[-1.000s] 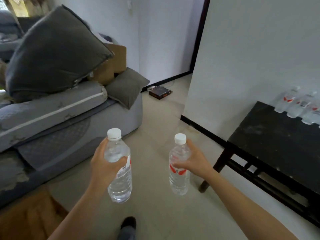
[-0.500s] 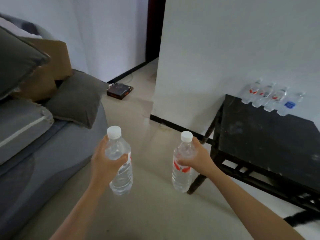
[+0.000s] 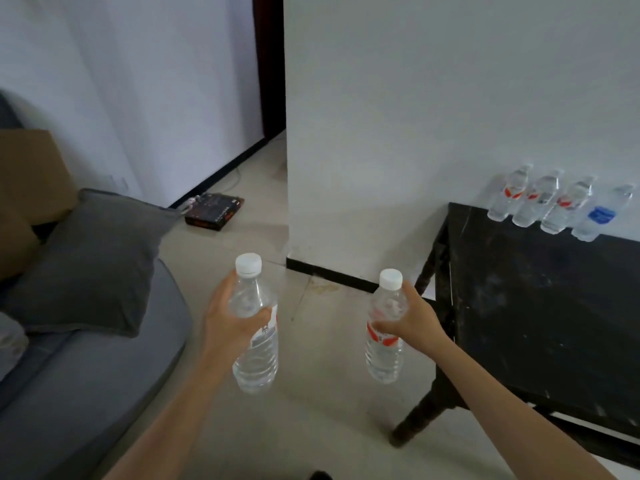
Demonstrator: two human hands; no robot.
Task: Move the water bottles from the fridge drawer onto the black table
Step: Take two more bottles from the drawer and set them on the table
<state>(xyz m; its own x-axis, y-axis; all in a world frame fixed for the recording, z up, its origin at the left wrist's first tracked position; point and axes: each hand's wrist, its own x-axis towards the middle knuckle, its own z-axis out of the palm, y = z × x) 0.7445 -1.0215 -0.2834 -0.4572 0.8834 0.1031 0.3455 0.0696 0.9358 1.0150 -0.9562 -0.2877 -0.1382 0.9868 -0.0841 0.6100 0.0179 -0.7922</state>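
My left hand (image 3: 227,320) grips a clear water bottle (image 3: 256,355) with a white cap, held upright over the floor. My right hand (image 3: 412,317) grips a second clear bottle (image 3: 384,355) with a red label, also upright, just left of the black table (image 3: 540,317). Several water bottles (image 3: 543,206) stand in a row at the table's far edge against the white wall; the rightmost has a blue label. The fridge drawer is out of view.
A grey sofa (image 3: 69,386) with a dark cushion (image 3: 93,265) fills the left. A brown cardboard box (image 3: 27,174) sits behind it. A dark flat box (image 3: 214,211) lies on the floor by a doorway. Beige floor lies between sofa and table.
The view has swung right and moved closer to the black table, which now fills more of the right side. Both hands still hold their bottles upright in front of me.
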